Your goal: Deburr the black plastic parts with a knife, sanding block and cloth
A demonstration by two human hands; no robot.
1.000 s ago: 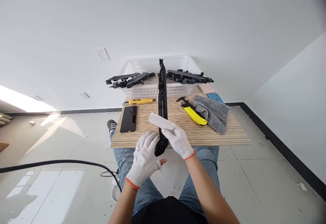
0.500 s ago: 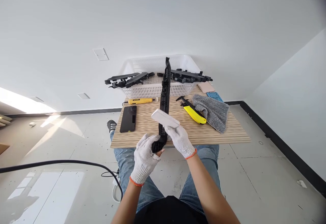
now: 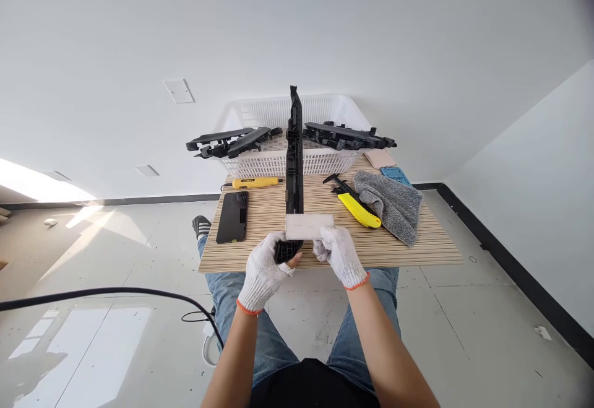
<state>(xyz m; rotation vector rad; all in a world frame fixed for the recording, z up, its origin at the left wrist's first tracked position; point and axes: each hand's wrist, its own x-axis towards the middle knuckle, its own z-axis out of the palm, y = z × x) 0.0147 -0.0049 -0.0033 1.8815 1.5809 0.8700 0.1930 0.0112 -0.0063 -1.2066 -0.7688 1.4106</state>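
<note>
My left hand (image 3: 265, 273), in a white knit glove with an orange cuff, grips the near end of a long black plastic trim piece (image 3: 294, 176). The piece points away from me, over the table and the front of the basket. My gloved right hand (image 3: 341, 256) pinches a flat, pale rectangular block (image 3: 305, 226) by its right end. The block lies level across the trim piece, close above my left fingers, and hides a stretch of it. Whether the block touches the piece I cannot tell.
A white basket (image 3: 264, 164) at the back holds more black trim parts (image 3: 348, 135). On the wooden table (image 3: 273, 210) lie a yellow pen-like power tool (image 3: 255, 182), a phone (image 3: 232, 217), a yellow utility knife (image 3: 359, 210), black calipers (image 3: 341, 184), a grey cloth (image 3: 392, 205) and a blue card (image 3: 396, 176).
My right hand has turned the pale block from a slant to level and moved slightly right and down. The trim piece has swung a little left and stands straighter, still in my left hand.
</note>
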